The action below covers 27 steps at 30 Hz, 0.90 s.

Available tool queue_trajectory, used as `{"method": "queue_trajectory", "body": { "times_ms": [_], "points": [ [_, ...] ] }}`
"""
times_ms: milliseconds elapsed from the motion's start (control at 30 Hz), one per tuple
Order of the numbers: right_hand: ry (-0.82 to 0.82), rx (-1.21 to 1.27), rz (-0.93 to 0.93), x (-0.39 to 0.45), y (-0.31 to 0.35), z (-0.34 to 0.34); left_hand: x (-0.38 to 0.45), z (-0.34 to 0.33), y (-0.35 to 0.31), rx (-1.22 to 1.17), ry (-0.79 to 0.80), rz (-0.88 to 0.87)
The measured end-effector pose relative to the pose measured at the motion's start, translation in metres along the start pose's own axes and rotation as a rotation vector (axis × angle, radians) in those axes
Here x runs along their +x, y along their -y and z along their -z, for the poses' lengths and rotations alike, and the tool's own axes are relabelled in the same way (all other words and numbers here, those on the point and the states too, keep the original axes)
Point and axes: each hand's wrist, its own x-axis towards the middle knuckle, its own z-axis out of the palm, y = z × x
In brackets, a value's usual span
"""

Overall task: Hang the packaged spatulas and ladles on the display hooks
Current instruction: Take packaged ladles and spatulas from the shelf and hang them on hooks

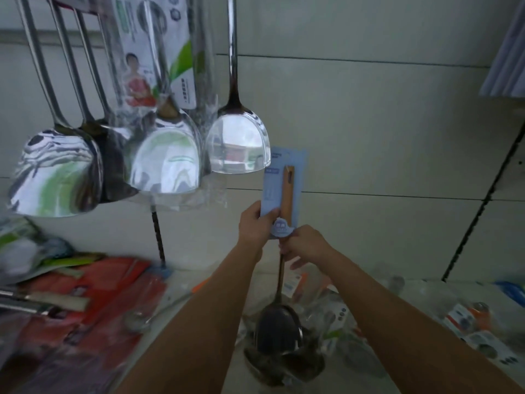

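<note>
I hold a packaged spatula upright against the white display wall. Its pale blue card (285, 177) wraps a wooden handle (287, 191), and its dark metal blade (277, 331) hangs low between my forearms. My left hand (255, 226) grips the card's lower left edge. My right hand (302, 245) holds the shaft just under the card. Up to the left, several shiny steel spatulas (237, 143) hang on hooks, some in clear packaging with a printed card (153, 61).
Red and green packaged utensils (93, 291) lie piled on the shelf at lower left. More small packaged items (468, 322) are scattered at lower right. A dark twisted rod (158, 237) stands at the shelf back. A black upright slot rail (480, 211) runs down the right wall.
</note>
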Motion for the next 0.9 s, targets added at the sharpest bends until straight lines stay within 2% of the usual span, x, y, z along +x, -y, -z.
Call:
{"method": "queue_trajectory", "body": {
  "times_ms": [133,200,300,433,567,733,833,900],
  "points": [
    [-0.326,-0.152,0.133,-0.001,0.013,0.004,0.001,0.000,0.002,0.017,0.031,0.015],
    [-0.462,-0.082,0.243,-0.003,0.021,0.008,0.000,0.000,0.002,0.026,0.074,0.047],
    [-0.480,0.121,0.365,-0.005,0.031,0.008,-0.004,-0.002,-0.002,0.035,0.119,0.102],
    [-0.492,0.084,0.342,-0.006,0.037,0.015,-0.014,-0.013,-0.010,0.189,0.155,0.105],
    [-0.393,-0.037,0.289,-0.025,0.048,0.031,-0.025,-0.022,-0.037,0.082,0.146,0.032],
    [-0.486,-0.024,0.359,-0.072,0.081,0.058,-0.053,-0.029,-0.089,-0.081,0.229,-0.055],
    [-0.528,-0.035,0.415,-0.099,0.104,0.074,-0.068,-0.027,-0.120,-0.071,0.294,-0.143],
    [-0.553,-0.050,0.450,-0.117,0.119,0.081,-0.073,-0.022,-0.143,-0.036,0.287,-0.144]
  ]
}}
